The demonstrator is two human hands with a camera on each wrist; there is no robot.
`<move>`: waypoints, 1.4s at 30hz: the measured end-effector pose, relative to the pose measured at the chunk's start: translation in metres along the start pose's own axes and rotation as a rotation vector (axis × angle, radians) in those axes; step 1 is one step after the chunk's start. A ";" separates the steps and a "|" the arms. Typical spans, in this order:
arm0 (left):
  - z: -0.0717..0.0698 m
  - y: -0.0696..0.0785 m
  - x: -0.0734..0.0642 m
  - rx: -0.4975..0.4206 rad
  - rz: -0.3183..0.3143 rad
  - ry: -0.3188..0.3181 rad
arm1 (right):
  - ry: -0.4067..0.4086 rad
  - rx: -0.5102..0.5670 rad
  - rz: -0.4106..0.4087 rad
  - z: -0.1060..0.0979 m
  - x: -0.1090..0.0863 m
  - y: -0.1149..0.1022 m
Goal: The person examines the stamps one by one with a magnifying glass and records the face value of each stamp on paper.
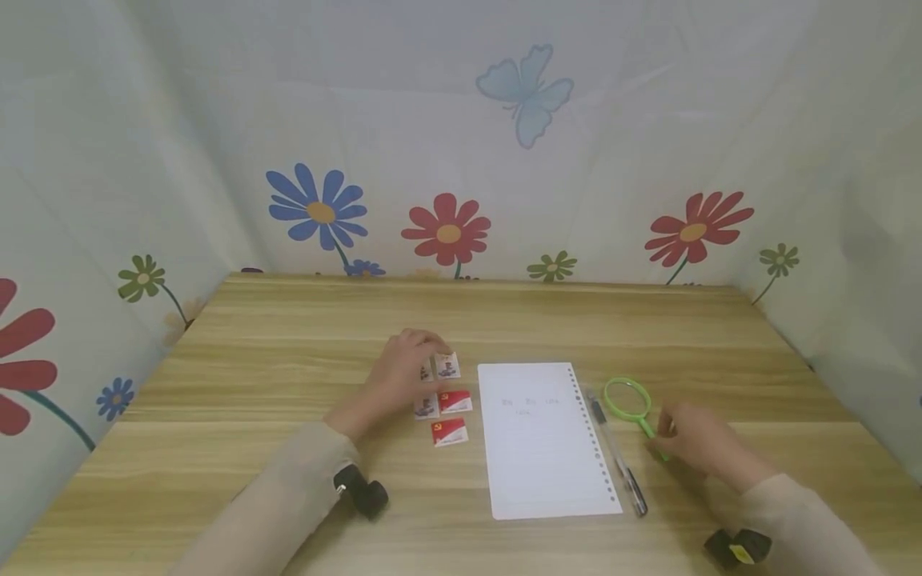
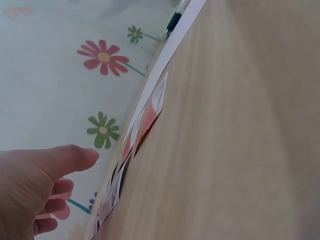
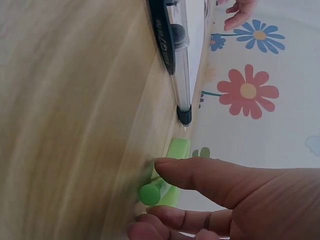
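In the head view, my left hand (image 1: 403, 372) hovers over several small stamp-like printed cards, its fingers loosely bent and its fingertips by the upper pair. One pale card (image 1: 447, 366) lies at the upper right of the group. Below it are a red-and-white card (image 1: 455, 402) and another red-and-white card (image 1: 450, 432). The left wrist view shows the left thumb (image 2: 75, 159) raised clear of them. On the right, my right hand (image 1: 699, 440) pinches the handle end of a green magnifying glass (image 1: 628, 398). Thumb and fingers flank the handle (image 3: 150, 194) in the right wrist view.
A sheet of lined paper (image 1: 547, 456) with faint handwriting and punched holes lies mid-table. Between it and the magnifying glass is a clear-barrelled pen (image 1: 618, 452). The wooden table (image 1: 324, 312) meets a flower-printed curtain (image 1: 591, 184) at the back.
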State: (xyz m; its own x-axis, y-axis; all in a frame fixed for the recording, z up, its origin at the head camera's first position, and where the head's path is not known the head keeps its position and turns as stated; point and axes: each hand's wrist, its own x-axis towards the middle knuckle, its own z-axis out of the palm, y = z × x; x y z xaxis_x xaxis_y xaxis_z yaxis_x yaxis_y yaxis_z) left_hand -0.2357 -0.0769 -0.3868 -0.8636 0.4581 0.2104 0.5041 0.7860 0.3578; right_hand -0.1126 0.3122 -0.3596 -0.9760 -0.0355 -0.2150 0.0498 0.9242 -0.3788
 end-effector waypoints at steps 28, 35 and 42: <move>0.010 -0.034 0.016 -0.064 -0.025 -0.091 | -0.024 -0.013 0.001 0.005 0.002 -0.005; 0.010 -0.030 0.014 -0.047 -0.012 -0.069 | 0.000 -0.060 -0.021 0.006 0.004 0.001; 0.009 -0.029 0.013 -0.055 -0.014 -0.068 | -0.026 -0.022 -0.010 -0.002 0.005 0.005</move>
State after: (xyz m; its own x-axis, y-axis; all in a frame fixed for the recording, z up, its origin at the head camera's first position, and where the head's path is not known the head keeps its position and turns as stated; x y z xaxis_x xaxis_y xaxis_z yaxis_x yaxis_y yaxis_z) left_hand -0.2616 -0.0901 -0.4027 -0.8678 0.4760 0.1429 0.4896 0.7694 0.4102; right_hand -0.1182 0.3174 -0.3609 -0.9704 -0.0544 -0.2352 0.0352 0.9319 -0.3610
